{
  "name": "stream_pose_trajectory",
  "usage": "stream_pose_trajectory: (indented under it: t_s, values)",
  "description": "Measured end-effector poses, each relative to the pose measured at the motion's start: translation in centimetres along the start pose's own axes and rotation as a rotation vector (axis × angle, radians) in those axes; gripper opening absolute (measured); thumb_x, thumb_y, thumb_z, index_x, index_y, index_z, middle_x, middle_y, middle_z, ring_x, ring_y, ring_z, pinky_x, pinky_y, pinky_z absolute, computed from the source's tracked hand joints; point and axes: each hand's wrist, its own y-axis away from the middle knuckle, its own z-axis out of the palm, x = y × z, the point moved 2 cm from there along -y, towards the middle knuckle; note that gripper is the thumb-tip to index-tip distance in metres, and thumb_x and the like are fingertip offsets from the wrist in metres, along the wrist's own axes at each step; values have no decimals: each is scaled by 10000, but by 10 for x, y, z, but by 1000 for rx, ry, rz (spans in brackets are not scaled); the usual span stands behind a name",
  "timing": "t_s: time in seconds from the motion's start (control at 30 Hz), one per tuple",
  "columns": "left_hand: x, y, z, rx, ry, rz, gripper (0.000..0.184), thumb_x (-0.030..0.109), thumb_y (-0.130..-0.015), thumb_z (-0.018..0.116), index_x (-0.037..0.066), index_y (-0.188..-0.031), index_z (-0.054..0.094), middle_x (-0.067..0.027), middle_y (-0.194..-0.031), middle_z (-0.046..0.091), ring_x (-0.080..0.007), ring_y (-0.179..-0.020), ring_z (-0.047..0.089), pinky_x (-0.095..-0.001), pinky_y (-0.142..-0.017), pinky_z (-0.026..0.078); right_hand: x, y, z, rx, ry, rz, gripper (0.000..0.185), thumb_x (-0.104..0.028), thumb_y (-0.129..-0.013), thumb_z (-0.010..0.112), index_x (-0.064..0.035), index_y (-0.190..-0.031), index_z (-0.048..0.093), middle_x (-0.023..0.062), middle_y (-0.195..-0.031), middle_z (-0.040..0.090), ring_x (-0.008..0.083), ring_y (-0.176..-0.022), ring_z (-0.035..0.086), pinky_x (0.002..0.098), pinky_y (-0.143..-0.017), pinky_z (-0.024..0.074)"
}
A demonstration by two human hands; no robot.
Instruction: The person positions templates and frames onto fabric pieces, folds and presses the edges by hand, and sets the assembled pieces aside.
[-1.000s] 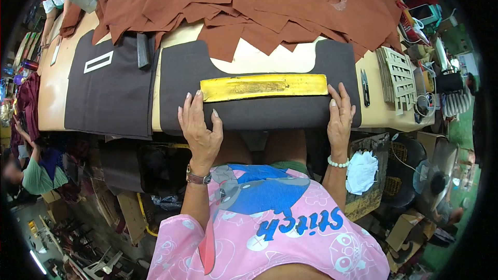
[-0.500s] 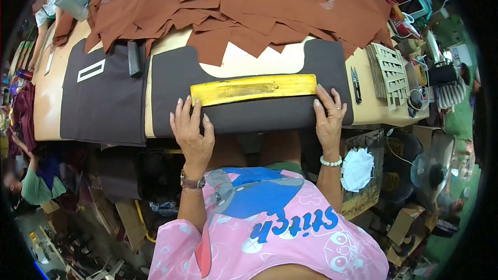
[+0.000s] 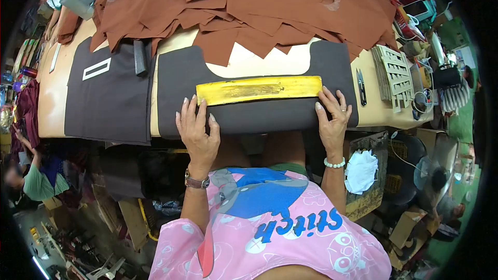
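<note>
A long yellow strip [image 3: 259, 89] with a worn brown middle lies across a dark fabric piece [image 3: 249, 117] that has a wide notch in its far edge. At the strip's left end, my left hand [image 3: 199, 134] rests with fingers apart, fingertips at the lower corner. My right hand [image 3: 333, 116] touches the strip's right end with its fingertips, fingers spread. Neither hand is wrapped round anything. To the left lies another dark fabric stack [image 3: 114, 98], bearing a white rectangular frame [image 3: 97, 69] and a dark bar [image 3: 140, 58].
Brown fabric pieces [image 3: 249, 5] are heaped at the back. Small scissors [image 3: 361, 88] and slotted card templates [image 3: 397, 78] lie at the right. A white cloth item [image 3: 361, 172] sits on a stool beside my right arm. Other people [image 3: 44, 181] are at the left.
The yellow strip now sits slightly lower and tilted, its left end lower, and both hands have moved with it. The camera view has also shifted a little.
</note>
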Motion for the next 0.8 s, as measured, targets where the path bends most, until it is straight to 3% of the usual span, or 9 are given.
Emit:
stream_pose_trajectory:
  t_s: [0.8]
  values:
    - [-2, 1, 2, -4, -26, 21, 423, 90, -835, 528, 26, -1253, 532, -167, -1336, 467, -342, -1291, 366, -521, -1063, 226, -1, 1, 1, 9, 29, -12, 296, -213, -830, 625, -118, -1108, 665, -4, -1232, 591, 322, -1259, 386, 607, -1063, 103]
